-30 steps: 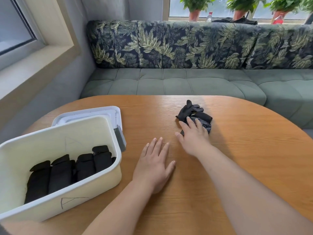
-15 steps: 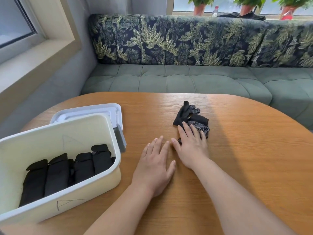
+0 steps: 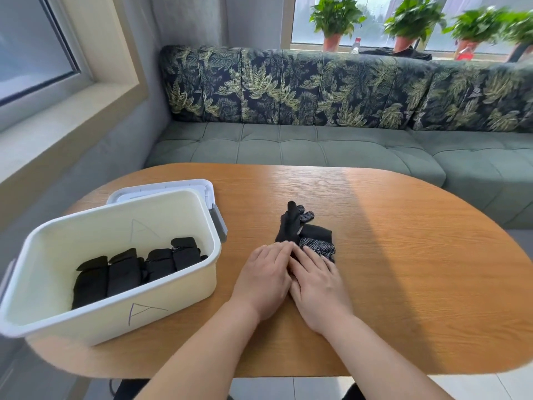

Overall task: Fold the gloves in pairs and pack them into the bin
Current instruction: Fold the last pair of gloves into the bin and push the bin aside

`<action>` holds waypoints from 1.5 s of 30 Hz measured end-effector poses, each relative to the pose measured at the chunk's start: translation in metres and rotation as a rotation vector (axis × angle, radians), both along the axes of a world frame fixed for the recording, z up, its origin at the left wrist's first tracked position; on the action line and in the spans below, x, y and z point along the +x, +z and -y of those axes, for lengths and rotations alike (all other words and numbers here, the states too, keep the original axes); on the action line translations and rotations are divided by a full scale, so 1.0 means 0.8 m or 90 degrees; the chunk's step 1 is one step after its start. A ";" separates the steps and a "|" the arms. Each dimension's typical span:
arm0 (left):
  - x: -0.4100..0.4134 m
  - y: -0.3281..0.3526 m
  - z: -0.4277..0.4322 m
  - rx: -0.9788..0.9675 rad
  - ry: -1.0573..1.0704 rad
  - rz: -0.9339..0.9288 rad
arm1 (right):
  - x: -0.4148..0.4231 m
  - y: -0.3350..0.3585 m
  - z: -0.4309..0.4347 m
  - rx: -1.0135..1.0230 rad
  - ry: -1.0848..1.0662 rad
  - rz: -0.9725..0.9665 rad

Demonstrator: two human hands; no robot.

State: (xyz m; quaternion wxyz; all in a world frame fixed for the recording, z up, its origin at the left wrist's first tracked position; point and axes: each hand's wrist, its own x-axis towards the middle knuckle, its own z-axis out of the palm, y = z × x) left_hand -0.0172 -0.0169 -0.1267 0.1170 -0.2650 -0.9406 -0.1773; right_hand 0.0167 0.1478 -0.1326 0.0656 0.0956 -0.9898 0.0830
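A crumpled pair of black gloves [image 3: 305, 232] with white grip dots lies in the middle of the wooden table [image 3: 403, 255]. My left hand [image 3: 264, 280] and my right hand [image 3: 317, 280] rest side by side, palms down, fingertips on the gloves' near edge. Neither hand has closed around the fabric. The white bin [image 3: 161, 310] marked "A" stands on the table to the left. Several folded black glove bundles [image 3: 129, 269] lie in a row inside it.
The bin's white lid [image 3: 161, 187] lies flat behind the bin. A green sofa with leaf-print cushions [image 3: 288, 88] curves around the table's far side. Potted plants [image 3: 336, 18] and bottles stand on the windowsill behind it.
My left hand has slid forward and right from the bare table until it touches the gloves beside my right hand. The camera has tilted up and back.
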 end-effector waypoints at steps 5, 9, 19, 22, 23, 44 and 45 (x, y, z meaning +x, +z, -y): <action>0.030 -0.001 0.010 -0.016 0.039 -0.012 | 0.030 0.008 0.001 -0.050 0.010 -0.080; 0.054 0.003 0.018 -0.030 0.111 0.033 | 0.045 0.007 0.002 -0.082 -0.056 -0.124; 0.071 0.005 0.028 0.078 0.200 0.053 | 0.058 0.004 0.005 -0.045 -0.262 -0.131; 0.075 0.019 0.030 0.202 0.201 0.051 | 0.056 0.005 0.001 -0.071 -0.331 -0.147; 0.076 0.030 0.029 0.261 0.205 0.067 | 0.055 0.005 0.000 -0.086 -0.350 -0.151; 0.002 0.178 -0.027 0.977 0.234 0.263 | 0.046 -0.003 -0.004 -0.097 -0.398 -0.166; 0.008 0.164 -0.029 1.011 0.284 0.277 | 0.046 -0.002 -0.004 -0.092 -0.405 -0.160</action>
